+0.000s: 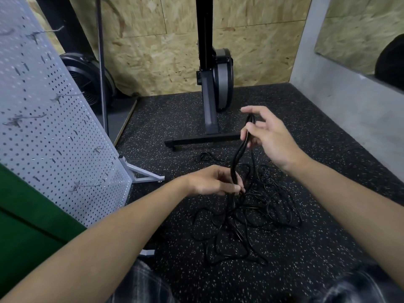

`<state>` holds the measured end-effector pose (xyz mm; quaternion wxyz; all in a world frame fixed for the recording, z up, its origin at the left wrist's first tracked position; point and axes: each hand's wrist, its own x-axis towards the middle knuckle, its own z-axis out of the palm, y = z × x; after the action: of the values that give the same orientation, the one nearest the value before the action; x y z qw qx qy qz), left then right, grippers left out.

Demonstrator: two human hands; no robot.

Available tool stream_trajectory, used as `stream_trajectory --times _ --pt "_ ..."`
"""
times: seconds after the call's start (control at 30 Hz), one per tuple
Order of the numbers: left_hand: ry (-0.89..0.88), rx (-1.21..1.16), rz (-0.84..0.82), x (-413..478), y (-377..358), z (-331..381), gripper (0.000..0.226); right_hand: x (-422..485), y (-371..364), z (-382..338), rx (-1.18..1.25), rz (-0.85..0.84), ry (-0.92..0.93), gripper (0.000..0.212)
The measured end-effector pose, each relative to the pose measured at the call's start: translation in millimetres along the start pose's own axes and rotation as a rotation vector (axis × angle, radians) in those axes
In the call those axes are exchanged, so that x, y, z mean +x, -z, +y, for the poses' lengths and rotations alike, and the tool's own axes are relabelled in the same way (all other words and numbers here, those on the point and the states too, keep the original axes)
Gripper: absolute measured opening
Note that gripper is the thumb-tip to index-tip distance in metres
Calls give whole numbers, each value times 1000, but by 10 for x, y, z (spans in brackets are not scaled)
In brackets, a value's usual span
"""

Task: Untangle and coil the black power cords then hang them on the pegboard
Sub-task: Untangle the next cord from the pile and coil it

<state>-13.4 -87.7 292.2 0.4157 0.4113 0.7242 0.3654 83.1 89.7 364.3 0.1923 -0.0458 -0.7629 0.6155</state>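
A tangle of black power cords (247, 217) lies spread on the speckled black floor in front of me. My left hand (215, 181) grips a doubled length of cord (237, 158) just above the pile. That length rises to my right hand (265, 133), which pinches its looped top between thumb and fingers, with the index finger stretched out. The grey pegboard (52, 127) stands at the left on a metal foot, with several bare wire hooks (84, 185) sticking out of it.
A black exercise machine stand (209, 119) with a floor bar stands just behind the cords. A fan (87, 77) sits behind the pegboard. A grey concrete wall (341, 101) runs along the right. A green surface (26, 228) is at my lower left.
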Motion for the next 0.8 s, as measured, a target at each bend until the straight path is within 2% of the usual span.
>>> stream_trajectory --times 0.1,0.2,0.33,0.43,0.6,0.73,0.8 --pt "-74 16 180 29 40 -44 12 31 75 74 -83 78 -51 30" --pt "-111 77 408 11 116 -12 12 55 174 192 -260 138 -229 24" --pt "-227 111 589 -19 158 183 22 35 198 338 -262 42 -485 30" --pt "-317 59 657 2 201 383 23 65 148 343 -270 -9 -480 35" --pt "-418 -127 692 60 237 579 22 -19 -40 269 -150 -222 -374 94" --pt "-401 -434 694 69 155 730 21 -76 -201 341 -28 -285 -338 113" --pt "-392 -545 718 84 154 753 22 -82 -240 346 -17 -344 -312 116"
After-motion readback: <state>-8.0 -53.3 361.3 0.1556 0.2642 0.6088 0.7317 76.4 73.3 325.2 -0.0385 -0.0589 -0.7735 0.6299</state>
